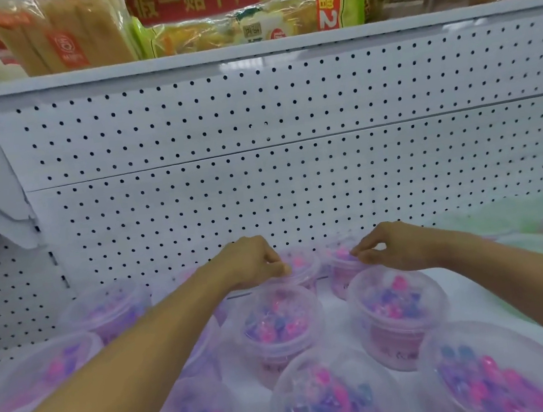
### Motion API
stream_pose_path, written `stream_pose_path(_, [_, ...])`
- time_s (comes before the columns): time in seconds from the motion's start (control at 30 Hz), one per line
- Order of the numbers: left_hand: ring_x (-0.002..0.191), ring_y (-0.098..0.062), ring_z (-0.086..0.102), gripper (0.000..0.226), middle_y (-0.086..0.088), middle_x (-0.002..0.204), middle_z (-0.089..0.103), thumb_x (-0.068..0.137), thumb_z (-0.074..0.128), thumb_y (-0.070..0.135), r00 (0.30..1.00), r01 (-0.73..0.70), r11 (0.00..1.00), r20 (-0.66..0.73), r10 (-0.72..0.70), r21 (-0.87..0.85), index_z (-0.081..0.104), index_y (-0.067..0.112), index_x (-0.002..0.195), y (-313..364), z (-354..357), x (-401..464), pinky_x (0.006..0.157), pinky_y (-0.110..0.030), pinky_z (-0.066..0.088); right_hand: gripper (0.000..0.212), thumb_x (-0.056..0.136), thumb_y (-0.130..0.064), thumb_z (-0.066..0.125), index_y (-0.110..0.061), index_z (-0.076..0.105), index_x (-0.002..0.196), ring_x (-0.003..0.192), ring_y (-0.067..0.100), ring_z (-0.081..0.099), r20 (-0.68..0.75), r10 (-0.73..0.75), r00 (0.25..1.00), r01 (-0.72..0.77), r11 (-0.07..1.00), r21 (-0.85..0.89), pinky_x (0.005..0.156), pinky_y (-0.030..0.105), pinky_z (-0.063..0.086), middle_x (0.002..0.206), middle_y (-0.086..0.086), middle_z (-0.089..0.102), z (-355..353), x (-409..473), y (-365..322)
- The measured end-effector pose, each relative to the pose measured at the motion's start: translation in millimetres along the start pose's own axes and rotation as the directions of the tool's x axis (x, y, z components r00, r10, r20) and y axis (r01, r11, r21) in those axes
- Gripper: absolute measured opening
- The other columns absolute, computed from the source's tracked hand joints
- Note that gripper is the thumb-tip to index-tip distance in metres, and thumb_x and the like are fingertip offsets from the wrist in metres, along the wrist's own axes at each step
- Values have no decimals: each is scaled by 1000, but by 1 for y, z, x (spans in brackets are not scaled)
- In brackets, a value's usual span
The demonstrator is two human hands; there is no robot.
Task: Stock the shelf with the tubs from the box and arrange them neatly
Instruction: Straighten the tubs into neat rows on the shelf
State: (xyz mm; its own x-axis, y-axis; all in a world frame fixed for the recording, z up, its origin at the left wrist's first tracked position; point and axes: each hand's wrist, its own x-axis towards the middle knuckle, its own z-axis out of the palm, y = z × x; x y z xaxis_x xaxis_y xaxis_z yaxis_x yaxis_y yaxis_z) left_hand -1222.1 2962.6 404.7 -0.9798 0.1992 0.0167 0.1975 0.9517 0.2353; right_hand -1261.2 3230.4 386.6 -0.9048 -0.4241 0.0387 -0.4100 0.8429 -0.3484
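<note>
Your left hand [253, 260] pinches the lid rim of a back-row tub [300, 266]; your right hand [391, 247] pinches the rim of the neighbouring back tub [341, 262], fingers curled on both. Both tubs stand upright on the white shelf [455, 276], just in front of the pegboard back panel [291, 154]. Nearer tubs crowd your reach: middle-row tub [278, 322] under your left wrist, another [395, 307] below your right hand, front tubs [334, 401] close by. All upright, clear domed lids up, pink and purple pieces inside. Bagged bread packs [239, 23] sit on the shelf above.
</note>
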Motion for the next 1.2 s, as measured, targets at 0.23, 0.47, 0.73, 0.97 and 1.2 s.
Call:
stream_pose_path(0.23, [107,-19,59,29,3,115,69,96,49,40,1000,7,999,-25,-7,-39,72,23,103,-3,11,-12,94,-33,43,30,96,-34,50,-25,66,119,120,16,53,42,2,999,-1,1000,-21,104,33,38,135,-5,55,1,-5,-3])
stream_pose_path(0.47, [125,-11,46,48,12,139,49,83,57,62,998,63,947,-5,-68,-314,58,39,125,1,5,-48,102,-31,36,59,86,-57,54,-44,38,140,128,12,42,57,-10,998,9,1000,24,105,28,29,151,-12,29,-16,-44,-3])
stream_pose_path(0.73, [115,-11,47,71,9,141,45,75,60,68,983,101,994,153,-105,39,46,35,136,0,5,-86,100,-30,36,65,65,-70,67,-52,51,125,105,0,42,188,14,982,15,988,-151,100,27,34,136,-23,43,-16,-89,-14])
stream_pose_path(0.97, [114,-13,48,84,5,140,47,65,67,72,984,129,990,128,-121,-58,47,33,136,15,15,-83,97,-30,36,67,68,-67,67,-45,51,129,128,11,44,143,-7,990,28,989,-144,108,38,35,142,-17,43,-8,-89,-19])
stream_pose_path(1.2, [132,-16,41,80,6,151,36,73,61,69,985,114,992,135,-106,-53,42,29,140,24,20,-85,105,-31,32,63,74,-62,64,-44,49,133,130,10,43,125,-8,992,17,997,-72,111,37,32,147,-15,39,-3,-93,-14])
